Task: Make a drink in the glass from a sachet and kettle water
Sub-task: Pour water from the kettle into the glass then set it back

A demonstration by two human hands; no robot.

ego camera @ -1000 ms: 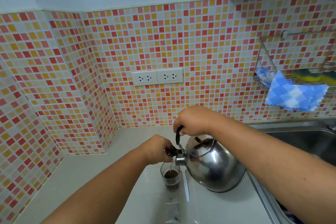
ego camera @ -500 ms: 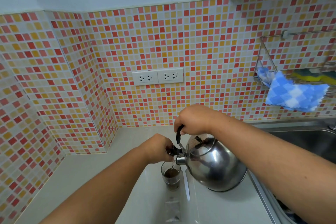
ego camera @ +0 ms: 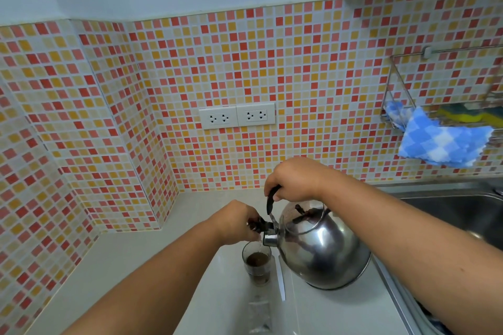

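Pinching the small black cap lever at the spout, the fingers of the left hand [ego camera: 239, 221] are closed tightly around it, so that the spout is kept uncovered. The fingers of the right hand [ego camera: 295, 179] are wrapped fully round the black handle [ego camera: 271, 200] of the kettle [ego camera: 321, 250], which is tipped forward and to the left, its base resting on the counter [ego camera: 136, 266] at the sink's edge. A thin stream of water is seen falling from the spout into the glass [ego camera: 257, 264], which is stood upright on the counter just beneath the spout and beside the kettle's belly. Dark brown liquid with a foamy surface is held in the glass, filled to roughly the upper half. A clear torn sachet [ego camera: 260, 315] is laid flat on the counter just in front of the glass. Behind, a double socket [ego camera: 236, 116] is set in the mosaic tiles, and a blue checked cloth [ego camera: 441, 144] is hung from a wire rack [ego camera: 397, 90] above the steel sink [ego camera: 462, 209].
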